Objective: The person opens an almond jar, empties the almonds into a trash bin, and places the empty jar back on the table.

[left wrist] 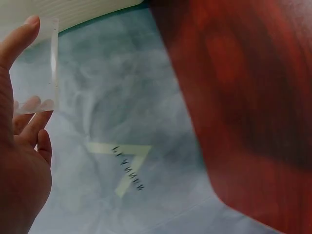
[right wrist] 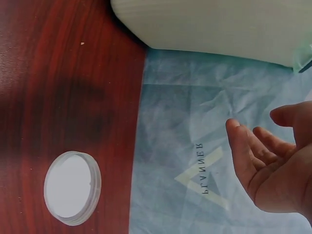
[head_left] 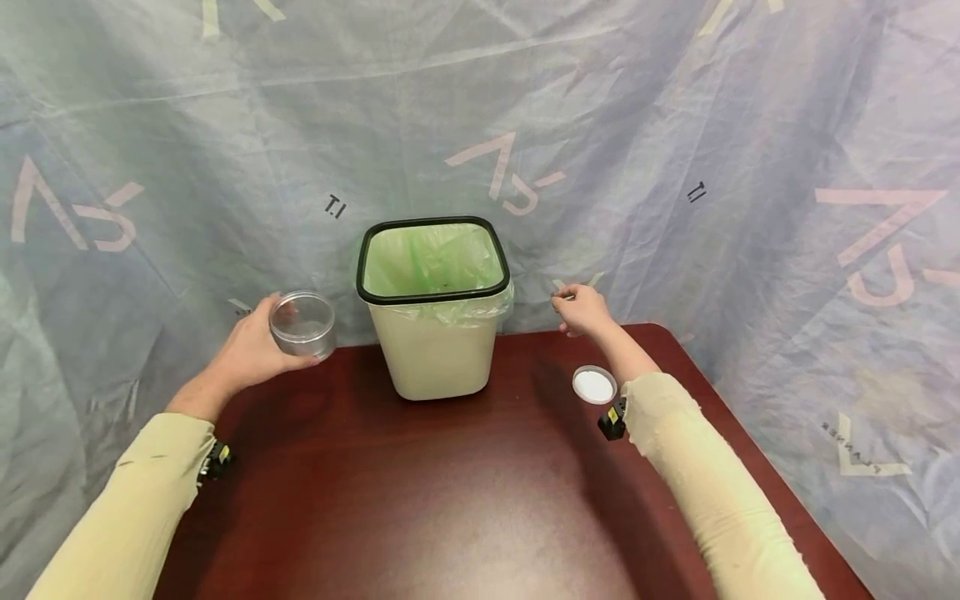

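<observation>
My left hand (head_left: 251,346) grips a clear round plastic jar (head_left: 303,325) at the left of the bin, thumb on one side and fingers on the other. In the left wrist view the jar's see-through wall (left wrist: 36,68) shows between thumb and fingers. To the right of the bin, my right hand (head_left: 581,310) is raised with loosely bent fingers. No held thing shows in the right wrist view, where thumb and fingertips (right wrist: 234,124) are apart. Below that hand, a round clear-rimmed lid with a white disc (head_left: 594,386) lies on the table.
A cream waste bin (head_left: 438,354) with a black rim and pale green liner (head_left: 442,258) stands at the table's back edge between the hands. The dark red table (head_left: 420,483) reaches back to a grey printed cloth (head_left: 615,167). Small specks (right wrist: 82,43) lie on the tabletop.
</observation>
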The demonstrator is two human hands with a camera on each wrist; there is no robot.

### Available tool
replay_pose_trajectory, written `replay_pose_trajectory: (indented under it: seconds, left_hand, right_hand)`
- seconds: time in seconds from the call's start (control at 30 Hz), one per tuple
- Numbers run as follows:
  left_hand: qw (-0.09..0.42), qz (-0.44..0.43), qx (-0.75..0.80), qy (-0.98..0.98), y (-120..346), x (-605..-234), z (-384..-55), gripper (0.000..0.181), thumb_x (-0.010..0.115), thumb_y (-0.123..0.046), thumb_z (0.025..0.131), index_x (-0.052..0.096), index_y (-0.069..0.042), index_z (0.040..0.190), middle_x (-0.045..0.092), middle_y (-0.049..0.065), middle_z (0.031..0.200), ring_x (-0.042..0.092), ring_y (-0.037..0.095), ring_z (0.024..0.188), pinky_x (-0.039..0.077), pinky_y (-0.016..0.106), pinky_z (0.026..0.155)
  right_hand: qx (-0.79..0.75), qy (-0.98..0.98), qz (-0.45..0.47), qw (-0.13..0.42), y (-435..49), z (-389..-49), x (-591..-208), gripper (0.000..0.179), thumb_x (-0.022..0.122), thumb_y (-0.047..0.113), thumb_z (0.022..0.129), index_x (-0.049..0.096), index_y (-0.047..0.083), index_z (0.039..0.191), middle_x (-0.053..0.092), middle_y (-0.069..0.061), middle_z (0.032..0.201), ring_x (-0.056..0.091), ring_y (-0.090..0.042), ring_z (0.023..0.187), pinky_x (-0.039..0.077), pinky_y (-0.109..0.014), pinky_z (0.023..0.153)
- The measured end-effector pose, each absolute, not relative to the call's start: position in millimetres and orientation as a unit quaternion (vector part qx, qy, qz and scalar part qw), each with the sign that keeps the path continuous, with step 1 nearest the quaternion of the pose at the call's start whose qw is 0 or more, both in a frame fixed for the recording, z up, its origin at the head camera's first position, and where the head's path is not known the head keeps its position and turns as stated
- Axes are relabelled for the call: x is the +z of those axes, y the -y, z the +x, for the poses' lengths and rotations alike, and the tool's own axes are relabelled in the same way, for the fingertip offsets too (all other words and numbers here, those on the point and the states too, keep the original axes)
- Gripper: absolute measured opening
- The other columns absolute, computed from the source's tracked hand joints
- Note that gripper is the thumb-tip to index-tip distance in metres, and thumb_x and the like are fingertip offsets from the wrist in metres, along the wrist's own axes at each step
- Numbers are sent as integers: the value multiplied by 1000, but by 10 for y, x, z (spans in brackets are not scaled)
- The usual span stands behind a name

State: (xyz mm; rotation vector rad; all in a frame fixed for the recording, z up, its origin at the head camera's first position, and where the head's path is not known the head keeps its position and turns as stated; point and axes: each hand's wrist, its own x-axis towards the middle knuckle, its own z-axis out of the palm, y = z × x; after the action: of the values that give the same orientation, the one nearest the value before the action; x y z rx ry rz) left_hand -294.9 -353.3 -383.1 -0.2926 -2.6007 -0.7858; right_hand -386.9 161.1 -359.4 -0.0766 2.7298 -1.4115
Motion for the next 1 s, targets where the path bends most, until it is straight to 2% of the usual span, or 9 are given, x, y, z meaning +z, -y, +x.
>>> replay_pose_trajectory:
  seconds: [0.3, 0.57, 0.83, 1.0]
  left_hand:
    - [181, -97, -297, 932, 3521, -4177, -2956, 99, 96, -39, 53, 45, -3, 129, 58, 18, 117, 56, 38, 105, 42, 52, 86]
    - [174, -93, -311, 930, 3536, -4479, -2971, 101, 96, -38, 53, 43, 0, 129, 58, 19, 118, 57, 38, 104, 43, 51, 86]
    - [162, -89, -310, 932, 3514, -4757, -2988, 101, 97, -36, 53, 42, -1, 131, 59, 16, 122, 57, 36, 107, 42, 50, 88]
    - [155, -90, -310, 933, 3521, -4899, -2991, 101, 97, -37, 51, 44, -2, 129, 60, 17, 120, 58, 36, 105, 44, 51, 86]
  right_hand:
    - [-434, -900, -20, 33, -1696, -3887, -3823, 37, 52, 25, 99, 56, 4, 128, 62, -16, 119, 69, -31, 78, 57, -39, 64]
    - [-451, -890, -35, 51, -1797, -3875, -4011, 36, 52, 22, 100, 55, 1, 128, 62, -18, 115, 68, -30, 77, 56, -34, 58]
    - [-469, -880, -38, 71, -1854, -3778, -4160, 31, 53, 22, 100, 58, 3, 125, 63, -17, 115, 66, -34, 81, 56, -46, 69]
    - [-472, -877, -44, 74, -1856, -3742, -4258, 31, 54, 21, 99, 59, 3, 123, 64, -16, 113, 67, -33, 79, 56, -45, 68]
